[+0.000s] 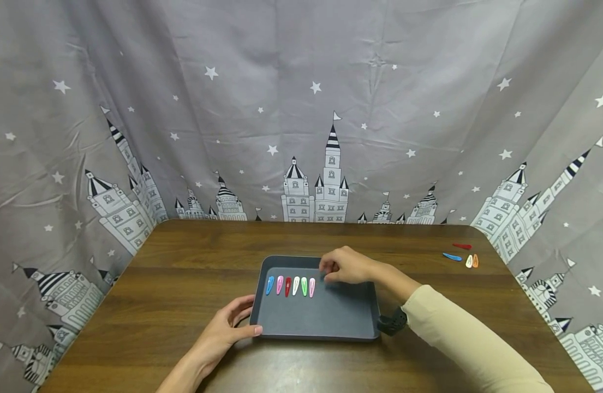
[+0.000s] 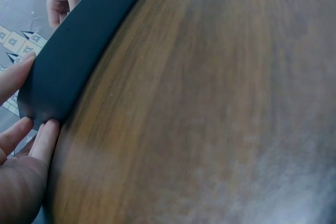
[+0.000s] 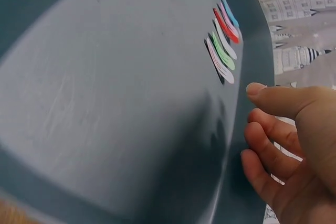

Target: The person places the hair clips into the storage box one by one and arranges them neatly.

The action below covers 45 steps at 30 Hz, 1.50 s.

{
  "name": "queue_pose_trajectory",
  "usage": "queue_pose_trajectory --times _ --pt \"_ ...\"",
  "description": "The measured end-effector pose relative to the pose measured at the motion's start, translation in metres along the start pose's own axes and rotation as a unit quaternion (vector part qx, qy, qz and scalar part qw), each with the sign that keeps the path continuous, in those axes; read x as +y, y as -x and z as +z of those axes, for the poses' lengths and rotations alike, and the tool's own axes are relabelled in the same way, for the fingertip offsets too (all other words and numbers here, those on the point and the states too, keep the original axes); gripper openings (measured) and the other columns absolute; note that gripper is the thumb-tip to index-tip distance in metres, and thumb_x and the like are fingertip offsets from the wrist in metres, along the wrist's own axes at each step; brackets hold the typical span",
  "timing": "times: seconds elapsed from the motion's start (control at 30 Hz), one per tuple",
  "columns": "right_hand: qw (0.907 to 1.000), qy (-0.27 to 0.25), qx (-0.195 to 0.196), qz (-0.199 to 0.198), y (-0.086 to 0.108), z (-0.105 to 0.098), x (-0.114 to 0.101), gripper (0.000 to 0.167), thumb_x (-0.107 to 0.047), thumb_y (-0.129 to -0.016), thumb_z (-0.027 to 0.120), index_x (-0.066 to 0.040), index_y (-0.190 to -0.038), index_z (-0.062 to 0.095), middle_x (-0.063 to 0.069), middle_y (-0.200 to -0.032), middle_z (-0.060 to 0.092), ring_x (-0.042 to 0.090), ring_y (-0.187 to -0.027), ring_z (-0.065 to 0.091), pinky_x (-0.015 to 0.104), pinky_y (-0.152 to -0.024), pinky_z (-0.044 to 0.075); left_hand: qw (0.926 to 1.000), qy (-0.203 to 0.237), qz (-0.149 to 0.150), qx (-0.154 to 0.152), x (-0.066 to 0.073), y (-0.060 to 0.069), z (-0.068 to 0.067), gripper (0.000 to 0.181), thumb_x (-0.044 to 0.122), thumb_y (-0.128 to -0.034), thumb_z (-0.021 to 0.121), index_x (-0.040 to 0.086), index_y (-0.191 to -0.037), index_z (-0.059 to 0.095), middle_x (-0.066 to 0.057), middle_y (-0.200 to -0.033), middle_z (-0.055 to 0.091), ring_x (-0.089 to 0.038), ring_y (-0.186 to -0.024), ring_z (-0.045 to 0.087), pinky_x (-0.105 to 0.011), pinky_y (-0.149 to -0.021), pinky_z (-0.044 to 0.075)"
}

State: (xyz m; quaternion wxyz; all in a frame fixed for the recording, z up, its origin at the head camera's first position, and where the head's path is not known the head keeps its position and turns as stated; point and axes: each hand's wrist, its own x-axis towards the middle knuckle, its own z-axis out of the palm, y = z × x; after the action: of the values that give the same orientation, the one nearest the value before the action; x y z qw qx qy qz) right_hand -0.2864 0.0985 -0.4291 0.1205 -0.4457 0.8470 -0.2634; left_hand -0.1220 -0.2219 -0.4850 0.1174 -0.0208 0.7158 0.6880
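Several snap hair clips lie side by side in a row on the dark grey tray: blue, pink, red, white, green and light pink. My right hand hovers over the tray's far side, just right of the light pink clip. In the right wrist view its thumb and loosely bent fingers stand apart, and I see nothing between them. At the tray's near left corner my left hand grips the wall, thumb on one side and fingers around the corner.
Toward the table's far right lie more clips: red, blue, cream and orange. The wooden table backs onto a grey curtain printed with castles and stars.
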Motion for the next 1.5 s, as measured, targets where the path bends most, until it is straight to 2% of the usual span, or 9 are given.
queue_pose_trajectory --times 0.23,0.57,0.9,1.5 --pt "0.9998 -0.003 0.02 0.0 0.013 -0.007 0.007 0.011 -0.006 -0.091 0.077 -0.003 -0.101 0.073 -0.01 -0.08 0.063 0.005 -0.073 0.058 0.027 -0.07 0.05 1.0 -0.001 0.002 -0.002 -0.001 0.0 0.0 0.075 0.007 -0.085 0.085 0.002 -0.149 0.048 -0.017 -0.153 0.048 -0.036 -0.142 0.04 -0.04 -0.106 0.04" --pt "0.998 0.001 0.059 0.021 0.035 -0.018 0.02 0.01 -0.005 -0.092 0.077 -0.006 -0.1 0.073 -0.011 -0.079 0.063 0.006 -0.072 0.058 0.028 -0.069 0.05 1.0 -0.003 0.0 0.004 0.0 0.0 0.0 0.074 0.007 -0.0848 0.085 0.002 -0.149 0.049 -0.016 -0.152 0.049 -0.036 -0.141 0.041 -0.043 -0.108 0.037" --pt "0.9957 -0.003 0.084 0.038 0.059 -0.035 0.036 0.011 -0.005 -0.092 0.078 -0.002 -0.102 0.074 -0.01 -0.082 0.066 0.007 -0.076 0.063 0.031 -0.071 0.054 1.0 -0.006 0.003 0.004 -0.001 0.0 0.0 0.074 0.007 -0.0843 0.086 0.002 -0.149 0.049 -0.016 -0.152 0.05 -0.036 -0.142 0.04 -0.044 -0.109 0.035" --pt "0.9842 0.013 0.13 0.12 0.099 -0.062 0.069 0.011 -0.006 -0.093 0.076 -0.002 -0.102 0.073 -0.007 -0.083 0.065 0.012 -0.076 0.061 0.034 -0.069 0.051 0.9999 -0.009 0.008 0.001 -0.002 -0.001 -0.001 0.074 0.006 -0.0843 0.085 0.002 -0.149 0.049 -0.016 -0.152 0.05 -0.036 -0.142 0.04 -0.042 -0.109 0.035"
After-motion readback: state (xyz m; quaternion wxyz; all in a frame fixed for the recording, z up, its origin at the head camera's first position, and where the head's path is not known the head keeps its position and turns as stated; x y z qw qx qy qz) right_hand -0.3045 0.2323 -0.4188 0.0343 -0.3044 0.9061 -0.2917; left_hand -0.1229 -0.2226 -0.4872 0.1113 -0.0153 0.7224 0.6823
